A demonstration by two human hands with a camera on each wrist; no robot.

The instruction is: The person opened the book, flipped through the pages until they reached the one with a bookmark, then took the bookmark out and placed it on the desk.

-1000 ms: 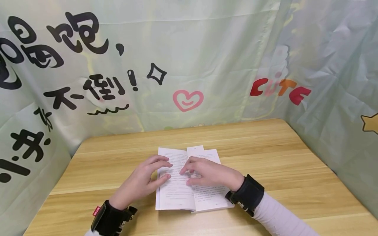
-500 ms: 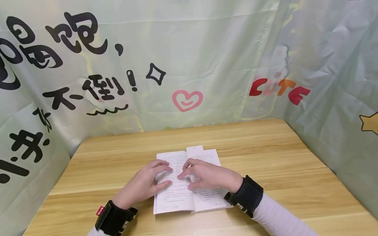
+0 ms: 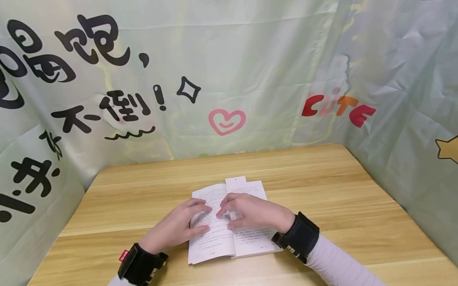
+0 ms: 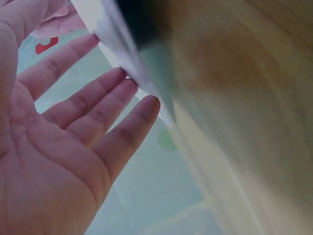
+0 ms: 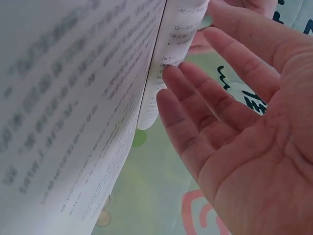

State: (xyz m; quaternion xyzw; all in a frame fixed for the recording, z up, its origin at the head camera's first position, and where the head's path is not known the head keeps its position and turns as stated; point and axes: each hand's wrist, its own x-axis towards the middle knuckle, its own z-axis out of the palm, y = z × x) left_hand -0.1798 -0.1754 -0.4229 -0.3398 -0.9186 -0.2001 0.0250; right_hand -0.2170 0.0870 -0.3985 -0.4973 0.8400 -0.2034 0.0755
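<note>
An open book [image 3: 214, 248] with printed pages lies on the wooden table, its left half slightly raised and bowed. My left hand [image 3: 175, 226] rests its fingertips on the left page, fingers spread and relaxed. Across the right page reaches my right hand [image 3: 255, 211], its fingertips touching or close to the inner part of the book near the fold. In the left wrist view, the fingertips [image 4: 151, 103] of the left hand meet the page edge. The right wrist view has the right hand [image 5: 244, 132] relaxed against the curved page [image 5: 161, 73]. Neither hand grips anything.
A white card-like tab [image 3: 236, 181] sticks out past the top of the book. The wooden table [image 3: 304, 174] extends around it. A pale printed cloth [image 3: 264, 71] hangs behind and on both sides. Black bands [image 3: 302, 237] wrap both wrists.
The left hand has moved a little toward the person and to the right. The book's left half has shifted nearer, its lower edge now more bowed. The right hand has barely moved.
</note>
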